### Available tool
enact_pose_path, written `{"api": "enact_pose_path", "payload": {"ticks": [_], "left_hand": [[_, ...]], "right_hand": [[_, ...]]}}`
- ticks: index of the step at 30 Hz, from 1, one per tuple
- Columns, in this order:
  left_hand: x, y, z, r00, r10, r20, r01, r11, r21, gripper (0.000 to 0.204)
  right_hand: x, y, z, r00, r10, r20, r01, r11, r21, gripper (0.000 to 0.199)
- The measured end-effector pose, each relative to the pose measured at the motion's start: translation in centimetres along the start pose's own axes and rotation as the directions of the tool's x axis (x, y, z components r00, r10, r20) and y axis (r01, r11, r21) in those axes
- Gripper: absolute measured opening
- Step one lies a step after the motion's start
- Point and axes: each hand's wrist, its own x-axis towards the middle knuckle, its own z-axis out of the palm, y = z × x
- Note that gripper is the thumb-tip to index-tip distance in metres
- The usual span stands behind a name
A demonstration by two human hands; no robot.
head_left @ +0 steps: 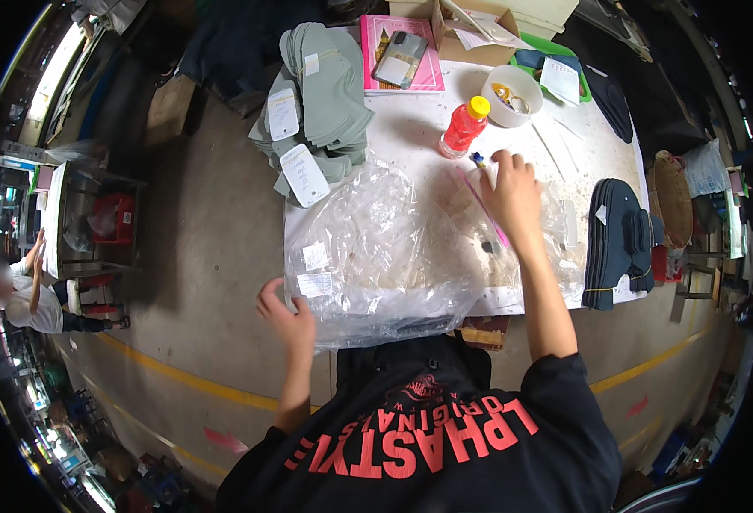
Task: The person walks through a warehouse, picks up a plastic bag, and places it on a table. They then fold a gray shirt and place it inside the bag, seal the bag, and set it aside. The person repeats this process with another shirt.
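Head view: two bare hands working a pile of clear plastic bags at a white table.

The left hand (286, 318) is gripping the near-left edge of the clear plastic bags (376, 256), fingers closed on the film where it is overhanging the white table (410, 128); the right hand (511, 195) is resting flat on the far side of the pile, fingers spread, clamping nothing; a pink strip (481, 203) is lying just beside it; judged risk: the slippery film is hanging past the edge and could slide off; the red bottle (464, 126) is standing near the right hand and could be knocked; grey fabric pieces (321, 94) are stacked beside the bags.
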Motion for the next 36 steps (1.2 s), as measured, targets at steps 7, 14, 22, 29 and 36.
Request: {"api": "enact_pose_path", "payload": {"ticks": [7, 14, 22, 29, 36], "left_hand": [[-3.7, -3.5, -3.4, 0.306, -0.518, 0.799, 0.952, 0.164, -0.258, 0.023], [-7.1, 4.0, -8.0, 0.700, -0.071, 0.711, 0.687, -0.206, -0.697, 0.016], [-16.5, 4.7, -9.0, 0.869, 0.034, 0.493, 0.143, 0.937, -0.317, 0.071], [-22.8, 10.2, -9.8, 0.860, -0.087, 0.503, 0.453, 0.583, -0.674, 0.074], [-26.2, 11.1, -12.0, 0.895, -0.311, 0.321, 0.406, 0.265, -0.875, 0.015]], "right_hand": [[-14.6, -11.7, -2.1, 0.780, -0.521, 0.346, 0.141, 0.685, 0.715, 0.034], [-21.9, -14.2, -4.3, 0.690, -0.670, 0.275, 0.217, 0.553, 0.804, 0.025], [-24.8, -7.1, -10.3, 0.711, -0.602, 0.364, -0.268, 0.246, 0.931, 0.023], [-29.8, -0.7, -12.6, 0.606, -0.530, 0.593, -0.776, -0.232, 0.587, 0.030], [-31.0, 3.2, -12.3, 0.678, -0.487, 0.550, -0.705, -0.219, 0.675, 0.031]]}}
